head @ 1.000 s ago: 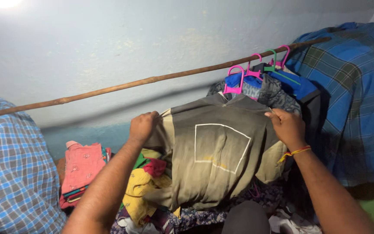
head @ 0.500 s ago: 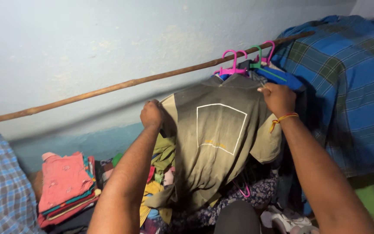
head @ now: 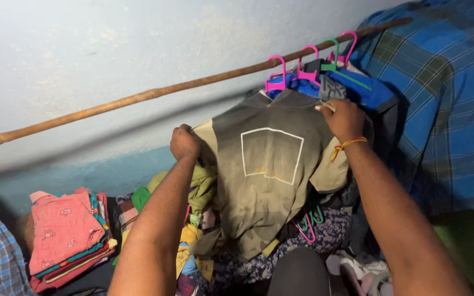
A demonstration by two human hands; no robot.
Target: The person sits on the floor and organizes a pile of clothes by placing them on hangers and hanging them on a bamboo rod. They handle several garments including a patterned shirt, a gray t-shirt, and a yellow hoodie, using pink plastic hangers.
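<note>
Olive-grey cloth, a shirt with a white square outline, is stretched between both fists: the left hand is clenched on one shoulder, the right hand on the other. Below it lies a heap of clothes. Behind runs a wooden pole, with coloured hangers crowded at its right end, its left stretch bare against the pale wall.

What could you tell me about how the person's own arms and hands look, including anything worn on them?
Both forearms are bare, with no sleeves in view. The right hand has a thin orange-and-yellow thread bracelet around the wrist. The left hand shows no ring, watch or glove.
</note>
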